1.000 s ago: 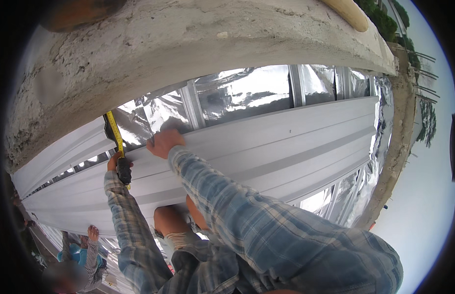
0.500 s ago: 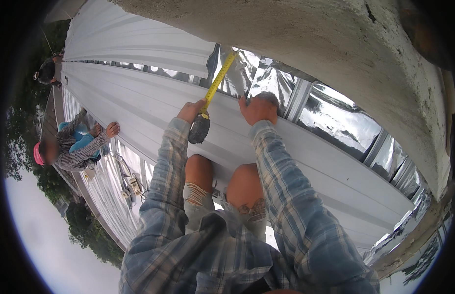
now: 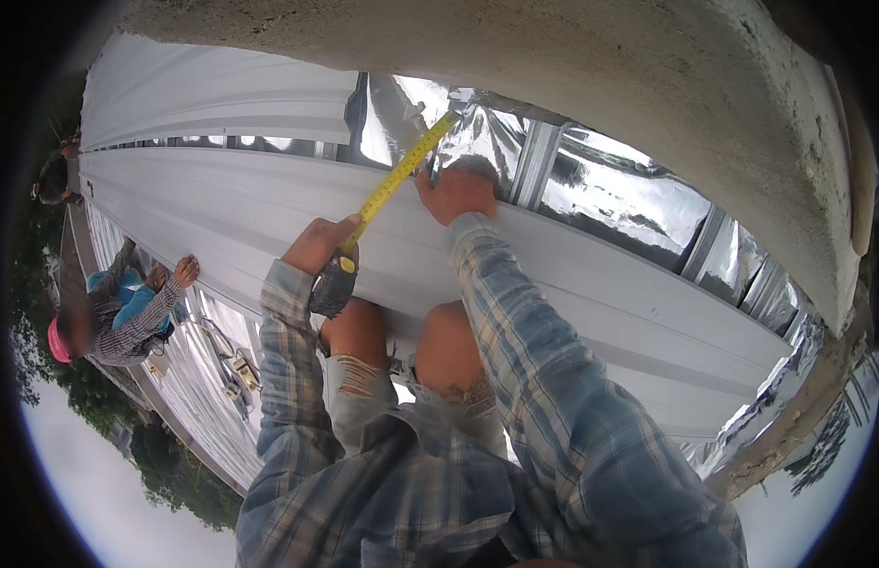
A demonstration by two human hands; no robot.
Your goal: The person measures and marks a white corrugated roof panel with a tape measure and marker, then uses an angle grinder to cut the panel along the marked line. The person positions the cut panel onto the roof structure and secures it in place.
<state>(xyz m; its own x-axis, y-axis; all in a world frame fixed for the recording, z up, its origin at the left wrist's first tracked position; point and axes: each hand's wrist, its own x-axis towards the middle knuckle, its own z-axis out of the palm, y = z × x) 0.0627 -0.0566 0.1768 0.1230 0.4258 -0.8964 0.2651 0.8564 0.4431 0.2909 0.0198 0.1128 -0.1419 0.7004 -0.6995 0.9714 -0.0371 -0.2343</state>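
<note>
My left hand (image 3: 316,241) grips a dark, grimy tape measure (image 3: 333,284), its yellow blade (image 3: 402,167) drawn out across a white ribbed metal sheet (image 3: 591,279) and up over the silver foil (image 3: 600,180) toward the concrete beam. My right hand (image 3: 456,194) is curled over that sheet's upper edge, just right of the blade. A second white sheet (image 3: 222,90) lies above it, with a narrow gap between them. My knees show under the sheet's lower edge, between my forearms.
A co-worker (image 3: 117,322) in a pink cap crouches at left, a hand on the sheet; another person (image 3: 56,175) is at its far end. A concrete beam (image 3: 705,85) runs along the top. Metal battens (image 3: 534,166) cross the foil. Cables and a power strip (image 3: 241,369) lie at lower left.
My view has swung left since a second ago, bringing the co-workers fully in. In the last half second, my left hand has moved down and left, with more blade showing.
</note>
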